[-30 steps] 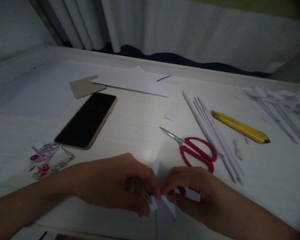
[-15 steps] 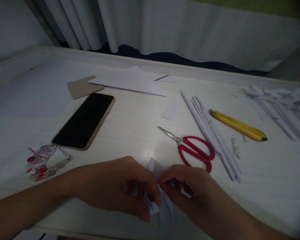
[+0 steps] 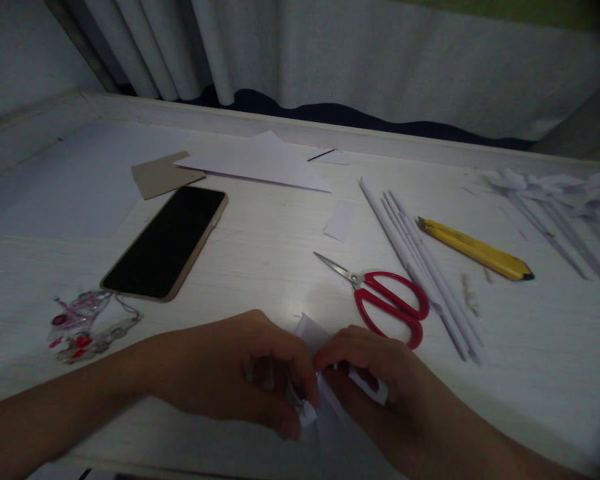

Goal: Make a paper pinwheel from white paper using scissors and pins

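Note:
Both hands meet over a folded piece of white paper (image 3: 311, 333) near the front edge of the table. My left hand (image 3: 245, 373) is curled around the paper's left side, with thumb and fingers closed on it. From the right, my right hand (image 3: 375, 387) pinches the paper near its middle, forefinger and thumb together. Much of the paper is hidden under the fingers; one flap sticks up between the hands and another hangs below. Just beyond my right hand lie red-handled scissors (image 3: 380, 293), blades pointing away to the left.
Rolled paper sticks (image 3: 420, 273) lie right of the scissors, beside a yellow utility knife (image 3: 475, 248). Paper pinwheels (image 3: 555, 193) rest at far right. On the left are a phone (image 3: 167, 243) with a beaded charm (image 3: 87, 327), brown card (image 3: 165, 176) and a white paper triangle (image 3: 260, 163).
My right hand's fingers have shifted slightly on the paper, and a fold now shows under its palm. The left hand holds almost the same place.

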A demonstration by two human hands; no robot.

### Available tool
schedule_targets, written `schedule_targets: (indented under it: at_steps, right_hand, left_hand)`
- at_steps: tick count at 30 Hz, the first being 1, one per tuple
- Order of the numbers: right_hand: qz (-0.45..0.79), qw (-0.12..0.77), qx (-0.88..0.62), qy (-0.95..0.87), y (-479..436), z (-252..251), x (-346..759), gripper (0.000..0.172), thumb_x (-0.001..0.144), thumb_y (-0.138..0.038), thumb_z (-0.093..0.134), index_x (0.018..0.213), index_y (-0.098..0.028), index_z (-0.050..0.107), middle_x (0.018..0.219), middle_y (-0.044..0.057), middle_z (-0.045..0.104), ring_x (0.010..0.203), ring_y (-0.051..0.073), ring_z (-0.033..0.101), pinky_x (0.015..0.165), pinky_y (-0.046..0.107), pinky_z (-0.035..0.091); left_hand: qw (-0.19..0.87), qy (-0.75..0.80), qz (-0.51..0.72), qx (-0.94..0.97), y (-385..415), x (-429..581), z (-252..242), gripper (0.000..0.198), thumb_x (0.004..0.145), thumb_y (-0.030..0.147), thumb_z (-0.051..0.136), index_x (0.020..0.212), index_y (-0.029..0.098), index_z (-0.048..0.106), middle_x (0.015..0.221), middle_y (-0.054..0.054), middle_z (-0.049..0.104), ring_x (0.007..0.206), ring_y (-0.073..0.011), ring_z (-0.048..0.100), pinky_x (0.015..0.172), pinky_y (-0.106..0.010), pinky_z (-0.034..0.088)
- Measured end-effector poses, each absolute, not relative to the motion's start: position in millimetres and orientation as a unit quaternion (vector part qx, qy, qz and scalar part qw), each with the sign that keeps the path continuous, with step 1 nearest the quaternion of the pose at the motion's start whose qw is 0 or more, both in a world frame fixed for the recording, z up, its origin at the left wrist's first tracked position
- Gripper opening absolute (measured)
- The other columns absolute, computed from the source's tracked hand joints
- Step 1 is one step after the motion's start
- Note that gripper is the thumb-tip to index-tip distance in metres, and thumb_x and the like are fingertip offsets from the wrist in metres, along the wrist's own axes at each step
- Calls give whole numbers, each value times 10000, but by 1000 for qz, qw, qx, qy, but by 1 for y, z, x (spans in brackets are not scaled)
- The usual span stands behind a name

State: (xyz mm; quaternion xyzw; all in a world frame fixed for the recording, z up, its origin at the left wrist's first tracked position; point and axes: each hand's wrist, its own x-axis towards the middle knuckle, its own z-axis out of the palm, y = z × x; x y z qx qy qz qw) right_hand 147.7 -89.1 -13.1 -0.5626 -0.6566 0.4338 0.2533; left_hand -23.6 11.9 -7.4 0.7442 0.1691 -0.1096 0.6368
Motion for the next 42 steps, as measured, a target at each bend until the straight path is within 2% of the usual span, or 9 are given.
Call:
schedule_targets:
  at_steps: [5,15,20,26,31,39,42]
  right_hand:
    - [414,275,-569,-655,-91,-16,148,210,742,-79,479,855,-225,581,791,-11,600,755,111,538,685,244,425]
    - [349,266,-581,-686,-91,-16,146,183,737,-101,494,816,-200,626,715,21,606,700,148,532,618,275,421]
    - [378,280,-562,-680,-91,-16,145,219,742,-93,490,840,-225,635,725,8,611,683,129,543,590,245,426]
    - [404,298,-571,-649,-91,-17,146,300,730,-61,487,917,-261,610,794,-23,623,740,104,560,654,223,441]
    - [398,309,-573,-647,-92,-19,148,297,727,-64,492,919,-269,589,834,-38,636,766,97,569,677,213,444]
    - [371,323,-596,-634,-95,-18,145,205,703,-61,492,816,-232,499,694,-52,570,592,76,521,526,166,412]
    - [355,322,-588,-651,-95,-18,146,204,697,-42,489,776,-230,478,658,-59,538,573,70,498,517,159,393]
  left_hand:
    - [637,172,-103,744,13,-23,-7,187,679,265,633,854,200,618,655,39,586,575,-64,504,528,-136,393]
    - [610,165,-86,770,10,-24,-11,219,688,333,619,858,196,605,632,36,576,572,-76,527,534,-156,408]
    - [594,169,-78,783,9,-24,-12,228,679,350,622,844,195,598,612,45,555,552,-70,516,508,-147,398]
    - [549,206,-54,808,6,-24,-8,276,641,376,644,811,188,536,623,49,561,540,-71,512,482,-145,382]
    - [515,230,-28,825,5,-23,-4,363,600,417,664,826,189,494,629,55,535,533,-74,489,454,-149,363]
    - [513,230,-12,827,5,-24,-4,422,593,411,673,928,218,503,663,61,537,557,-69,498,481,-140,375]
    - [511,216,-10,832,6,-24,-5,398,600,404,671,939,243,538,657,66,539,559,-62,500,500,-134,381]
